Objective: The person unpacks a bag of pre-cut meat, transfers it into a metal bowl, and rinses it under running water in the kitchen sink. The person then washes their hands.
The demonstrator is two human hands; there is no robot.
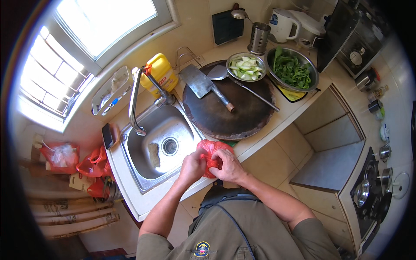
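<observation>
Both my hands hold a red plastic bag (214,149) at the counter's front edge, just right of the sink. My left hand (194,165) grips its gathered left side, the fingers curled in. My right hand (228,166) pinches the bag from the right with thumb and fingers. What the bag contains is hidden. Beyond it lies a round dark chopping board (208,113), with a cleaver (199,83) and a long-handled metal spatula (256,95) on it. A metal bowl of cut pale-green vegetable pieces (246,68) touches the board's far side.
To the left is a steel sink (177,122) with a faucet (134,107) and a sponge-like piece (154,155). A bowl of leafy greens (292,70), a white kettle (282,26) and a yellow jug (162,73) stand farther back. A phone (107,136) leans at the left; a stove (365,188) is right.
</observation>
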